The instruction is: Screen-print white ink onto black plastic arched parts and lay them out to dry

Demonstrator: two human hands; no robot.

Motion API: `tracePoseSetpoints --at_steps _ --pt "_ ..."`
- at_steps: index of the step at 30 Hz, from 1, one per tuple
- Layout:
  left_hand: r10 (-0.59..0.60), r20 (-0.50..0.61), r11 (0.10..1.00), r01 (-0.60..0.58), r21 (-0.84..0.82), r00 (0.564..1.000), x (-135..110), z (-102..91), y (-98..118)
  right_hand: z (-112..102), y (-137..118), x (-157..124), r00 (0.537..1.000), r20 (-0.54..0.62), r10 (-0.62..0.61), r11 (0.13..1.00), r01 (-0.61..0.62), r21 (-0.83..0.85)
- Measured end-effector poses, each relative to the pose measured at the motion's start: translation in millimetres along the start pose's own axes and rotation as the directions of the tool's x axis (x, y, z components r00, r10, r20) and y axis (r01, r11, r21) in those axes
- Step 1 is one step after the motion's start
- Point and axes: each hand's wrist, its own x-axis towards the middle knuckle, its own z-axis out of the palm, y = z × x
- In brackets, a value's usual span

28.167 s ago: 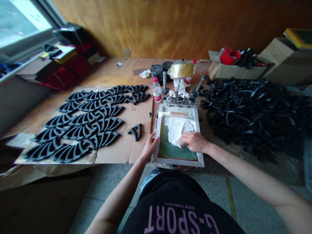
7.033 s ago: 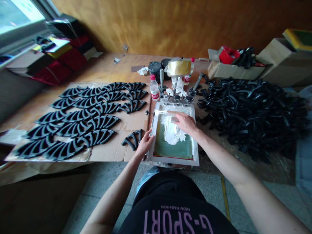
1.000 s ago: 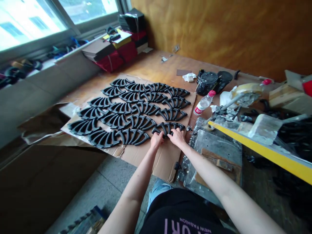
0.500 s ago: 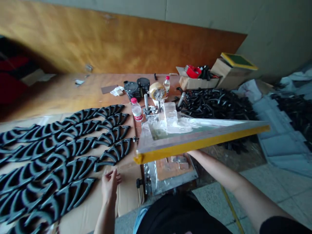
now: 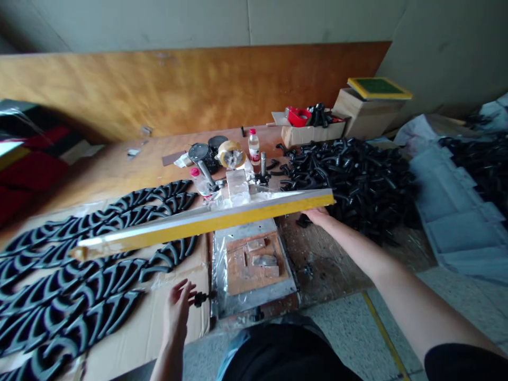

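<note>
Plywood backs a cluttered bench (image 5: pixel 119 174). Over it the screen frame (image 5: pixel 202 221) is tilted up, its yellow edge crossing the view, with the jig plate (image 5: pixel 252 262) bare beneath. The right hand (image 5: pixel 317 216) reaches past the frame's right end toward the black pile (image 5: pixel 357 174); whether it holds anything cannot be told. The left hand (image 5: pixel 177 312) hovers open and empty over bare cardboard (image 5: pixel 159 317), beside a knob (image 5: pixel 200 299), near the laid-out parts (image 5: pixel 79 286).
</note>
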Motion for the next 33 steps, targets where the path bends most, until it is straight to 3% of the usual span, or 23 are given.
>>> tracePoseSetpoints --at_steps 4,10,13,15,18,20,24,26,29,33 --pt "-0.024 -0.074 0.996 0.017 -0.084 0.997 -8.8 -3.1 -3.0 16.9 30.8 -35.2 0.961 0.190 -0.202 0.978 0.208 -0.012" --pt "0.012 -0.129 0.993 -0.027 -0.113 0.992 -14.8 -12.8 1.5 35.9 55.9 -77.4 0.848 0.245 -0.470 0.873 0.487 -0.013" --pt "0.057 -0.128 0.990 -0.072 -0.118 0.990 -18.5 -7.3 7.6 31.3 62.5 -77.1 0.824 0.268 -0.500 0.862 0.503 0.063" --pt "0.087 -0.114 0.988 -0.101 -0.115 0.990 -24.1 0.1 13.5 28.9 56.0 -74.9 0.854 0.234 -0.465 0.883 0.465 0.058" --pt "0.146 -0.083 0.983 -0.154 -0.104 0.986 -36.2 13.7 26.1 32.4 20.9 -78.2 0.943 0.091 -0.321 0.947 0.318 0.044" --pt "0.188 -0.049 0.977 -0.192 -0.095 0.981 -43.2 23.6 38.4 38.4 -16.6 -85.9 0.949 0.027 -0.314 0.947 0.311 0.084" --pt "0.309 0.001 0.944 -0.306 -0.123 0.951 -46.9 42.7 74.7 51.1 -96.0 -102.1 0.811 0.037 -0.583 0.805 0.572 0.158" --pt "0.385 0.006 0.912 -0.379 -0.159 0.923 -45.8 49.6 97.3 54.9 -125.2 -104.7 0.756 0.058 -0.653 0.755 0.641 0.137" --pt "0.476 -0.005 0.854 -0.464 -0.234 0.879 -43.8 54.1 131.6 54.6 -148.5 -102.9 0.727 0.101 -0.679 0.734 0.676 0.065" --pt "0.566 -0.040 0.779 -0.550 -0.301 0.823 -42.0 53.6 170.2 49.3 -157.2 -100.9 0.748 0.116 -0.654 0.756 0.653 0.047"
